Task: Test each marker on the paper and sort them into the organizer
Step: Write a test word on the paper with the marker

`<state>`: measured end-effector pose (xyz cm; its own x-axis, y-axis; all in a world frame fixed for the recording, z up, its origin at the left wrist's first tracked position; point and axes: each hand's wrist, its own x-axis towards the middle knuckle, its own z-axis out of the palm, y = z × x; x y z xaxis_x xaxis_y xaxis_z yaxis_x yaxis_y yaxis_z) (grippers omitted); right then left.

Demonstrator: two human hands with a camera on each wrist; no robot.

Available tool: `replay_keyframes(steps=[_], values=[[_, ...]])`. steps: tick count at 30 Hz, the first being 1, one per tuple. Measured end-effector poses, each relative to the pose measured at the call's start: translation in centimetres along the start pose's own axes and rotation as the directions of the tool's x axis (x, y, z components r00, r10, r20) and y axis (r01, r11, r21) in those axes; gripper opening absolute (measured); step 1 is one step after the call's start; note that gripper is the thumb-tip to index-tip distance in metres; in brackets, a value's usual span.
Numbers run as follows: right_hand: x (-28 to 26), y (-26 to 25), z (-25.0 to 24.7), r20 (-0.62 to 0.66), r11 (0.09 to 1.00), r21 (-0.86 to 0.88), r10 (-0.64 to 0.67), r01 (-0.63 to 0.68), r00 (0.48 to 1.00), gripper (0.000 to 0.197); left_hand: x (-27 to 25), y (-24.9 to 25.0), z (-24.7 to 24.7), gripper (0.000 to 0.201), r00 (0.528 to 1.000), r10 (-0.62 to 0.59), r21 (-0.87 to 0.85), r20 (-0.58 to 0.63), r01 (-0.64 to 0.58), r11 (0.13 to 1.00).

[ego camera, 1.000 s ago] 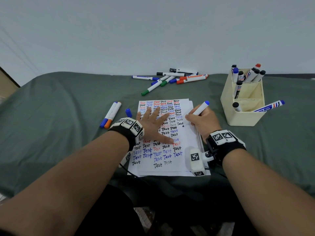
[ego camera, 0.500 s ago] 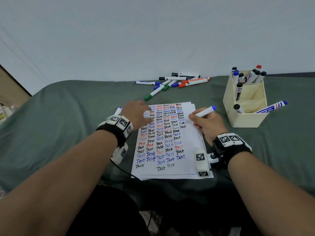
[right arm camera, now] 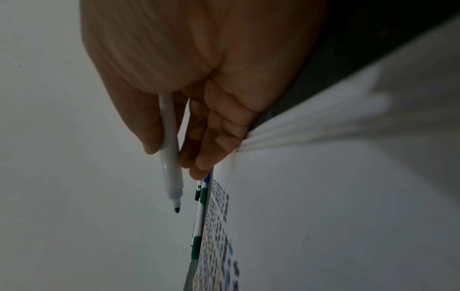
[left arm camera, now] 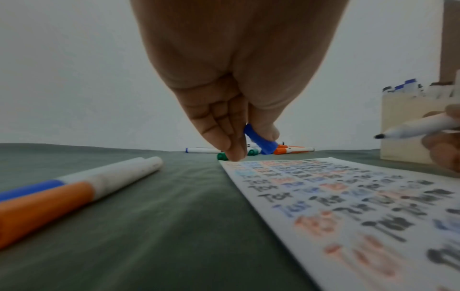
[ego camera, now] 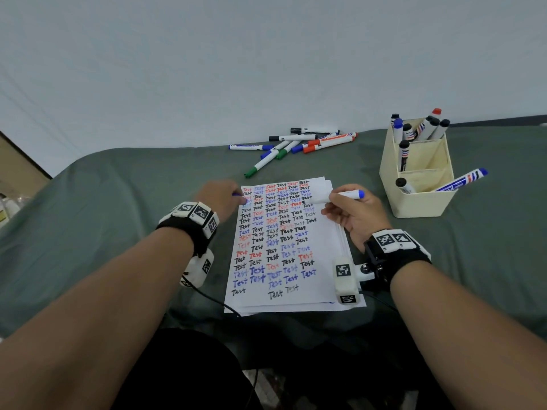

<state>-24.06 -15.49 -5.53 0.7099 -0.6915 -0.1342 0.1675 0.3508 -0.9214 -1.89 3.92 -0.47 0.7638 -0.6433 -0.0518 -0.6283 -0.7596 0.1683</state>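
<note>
The right hand (ego camera: pixel 355 216) grips an open blue marker (ego camera: pixel 344 195) over the paper (ego camera: pixel 322 241), and the left hand (ego camera: pixel 220 198) pinches its blue cap (left arm camera: pixel 260 141), likely to put it back on. Eight markers stand in the organizer (ego camera: pixel 414 202). Two markers (left arm camera: pixel 74 187) lie by the left hand, and about seven more wait in the far pile (ego camera: pixel 296 145) on the counter (ego camera: pixel 118 217).

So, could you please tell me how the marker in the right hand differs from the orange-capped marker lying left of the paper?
The blue marker is uncapped, tip bare; the orange-capped marker is capped. The blue marker is held in the right hand; the orange-capped marker lies flat on the cloth, untouched. Both have white barrels.
</note>
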Motion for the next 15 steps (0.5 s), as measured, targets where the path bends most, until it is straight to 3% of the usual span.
replay_keyframes(steps=[5,8,15], values=[[0.0,0.2,-0.2,0.015,1.0,0.0,-0.004,0.004,1.0,0.014,-0.3,3.3,0.2,0.005,0.999,0.033,-0.176,0.028,-0.028,0.984],[0.0,0.3,-0.2,0.031,1.0,0.002,0.004,-0.004,1.0,0.019,-0.7,5.2,0.2,0.01,0.998,0.036,-0.276,0.047,-0.021,0.961],[0.2,0.5,-0.5,0.054,1.0,-0.028,0.002,0.0,0.999,0.022,-1.4,8.6,0.1,0.014,0.988,0.122,-0.317,0.09,-0.088,0.944]])
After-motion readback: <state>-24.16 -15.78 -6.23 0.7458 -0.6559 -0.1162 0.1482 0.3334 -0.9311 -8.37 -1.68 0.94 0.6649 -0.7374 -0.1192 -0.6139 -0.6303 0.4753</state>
